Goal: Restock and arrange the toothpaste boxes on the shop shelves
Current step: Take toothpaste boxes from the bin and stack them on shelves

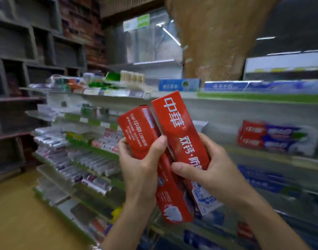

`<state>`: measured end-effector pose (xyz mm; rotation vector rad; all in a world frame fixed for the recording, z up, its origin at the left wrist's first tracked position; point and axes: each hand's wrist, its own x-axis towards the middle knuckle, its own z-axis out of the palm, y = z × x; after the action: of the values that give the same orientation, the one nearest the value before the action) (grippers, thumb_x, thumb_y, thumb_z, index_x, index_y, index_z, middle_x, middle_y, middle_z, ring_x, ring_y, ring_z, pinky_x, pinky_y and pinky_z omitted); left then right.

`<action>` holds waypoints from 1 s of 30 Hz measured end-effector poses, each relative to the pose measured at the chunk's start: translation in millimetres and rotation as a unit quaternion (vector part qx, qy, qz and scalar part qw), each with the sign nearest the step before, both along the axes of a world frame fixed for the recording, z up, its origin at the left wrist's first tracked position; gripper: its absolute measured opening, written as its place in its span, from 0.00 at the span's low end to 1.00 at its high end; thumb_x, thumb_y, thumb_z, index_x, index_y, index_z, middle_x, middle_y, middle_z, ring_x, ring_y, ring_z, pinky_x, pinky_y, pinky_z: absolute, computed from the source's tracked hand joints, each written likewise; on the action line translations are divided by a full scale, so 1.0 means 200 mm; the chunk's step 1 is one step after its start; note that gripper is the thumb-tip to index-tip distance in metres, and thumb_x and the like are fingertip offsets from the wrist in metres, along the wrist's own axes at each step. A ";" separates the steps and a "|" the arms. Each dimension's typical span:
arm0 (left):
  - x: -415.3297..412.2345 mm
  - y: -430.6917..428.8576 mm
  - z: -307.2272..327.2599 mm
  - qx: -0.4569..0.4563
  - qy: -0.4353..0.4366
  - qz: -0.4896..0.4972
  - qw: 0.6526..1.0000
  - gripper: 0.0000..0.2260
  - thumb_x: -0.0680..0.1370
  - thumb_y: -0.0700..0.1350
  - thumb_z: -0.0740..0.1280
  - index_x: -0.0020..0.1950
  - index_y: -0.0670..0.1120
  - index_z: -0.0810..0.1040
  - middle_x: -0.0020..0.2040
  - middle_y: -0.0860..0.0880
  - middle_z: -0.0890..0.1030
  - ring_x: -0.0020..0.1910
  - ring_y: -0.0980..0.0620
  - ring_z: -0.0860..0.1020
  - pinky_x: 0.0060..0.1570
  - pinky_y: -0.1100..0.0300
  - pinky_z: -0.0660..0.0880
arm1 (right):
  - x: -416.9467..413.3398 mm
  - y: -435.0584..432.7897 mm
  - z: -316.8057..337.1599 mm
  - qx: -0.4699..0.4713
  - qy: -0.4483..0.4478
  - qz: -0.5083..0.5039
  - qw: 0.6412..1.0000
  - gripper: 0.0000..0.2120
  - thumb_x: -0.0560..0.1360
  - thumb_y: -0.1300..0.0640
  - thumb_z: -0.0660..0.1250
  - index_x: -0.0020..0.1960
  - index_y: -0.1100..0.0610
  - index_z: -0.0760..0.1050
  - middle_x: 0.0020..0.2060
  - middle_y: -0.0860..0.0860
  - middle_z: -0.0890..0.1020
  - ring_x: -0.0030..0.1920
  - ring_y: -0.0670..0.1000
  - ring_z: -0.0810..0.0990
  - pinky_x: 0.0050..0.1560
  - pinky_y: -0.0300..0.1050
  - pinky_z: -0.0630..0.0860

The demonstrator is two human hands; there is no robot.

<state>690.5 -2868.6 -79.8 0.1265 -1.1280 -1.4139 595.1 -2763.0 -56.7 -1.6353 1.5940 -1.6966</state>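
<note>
— Where are the boxes?
— My left grip (138, 168) wraps the left red box (134, 134), my right grip (210, 168) the right red box (179, 134); both stand on end, touching.
— Shelf?
— The matching stack (277, 138) lies rightward, nearer my right grip.

Bare forearms (259, 212); silvery band (95, 247) at left wrist.

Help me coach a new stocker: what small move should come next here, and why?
Probably slide the left red box up flush with the right red box. The left hand and right hand each grip one, but the top ends sit uneven; squared, they would likely slot easier beside the matching stack at right.
</note>
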 end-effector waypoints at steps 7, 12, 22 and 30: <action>-0.22 0.15 0.39 -0.090 0.049 -0.027 0.994 0.10 0.71 0.50 0.70 0.49 0.48 0.79 0.43 0.47 0.84 0.40 0.49 0.83 0.36 0.58 0.79 | -0.13 0.16 0.32 -0.071 0.007 -0.035 0.997 0.30 0.62 0.52 0.73 0.63 0.47 0.70 0.47 0.45 0.85 0.45 0.46 0.85 0.39 0.36 0.80; -0.35 0.12 0.62 -0.071 0.055 -0.116 0.989 0.25 0.74 0.58 0.63 0.61 0.41 0.76 0.54 0.37 0.82 0.52 0.37 0.81 0.48 0.43 0.80 | -0.31 0.18 0.50 -0.118 0.007 -0.061 0.991 0.26 0.60 0.50 0.74 0.56 0.43 0.71 0.43 0.40 0.84 0.43 0.42 0.84 0.37 0.32 0.78; -0.67 0.08 0.63 0.016 0.052 -0.158 0.986 0.35 0.71 0.69 0.63 0.67 0.45 0.72 0.56 0.38 0.82 0.52 0.37 0.82 0.50 0.41 0.79 | -0.58 0.10 0.61 -0.043 0.029 -0.036 0.998 0.31 0.59 0.59 0.77 0.59 0.48 0.71 0.45 0.48 0.85 0.42 0.50 0.86 0.36 0.39 0.81; -0.77 0.08 0.43 0.005 -0.083 -0.325 0.942 0.24 0.67 0.49 0.74 0.61 0.46 0.75 0.52 0.42 0.84 0.49 0.40 0.84 0.49 0.45 0.80 | -0.64 0.21 0.50 0.026 0.036 -0.115 0.992 0.23 0.67 0.55 0.73 0.60 0.47 0.72 0.47 0.48 0.85 0.45 0.50 0.86 0.41 0.42 0.82</action>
<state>537.1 -2851.7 6.0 -0.1386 -1.3733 -2.0209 467.8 -2721.4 43.1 -1.5546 1.9086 -1.7035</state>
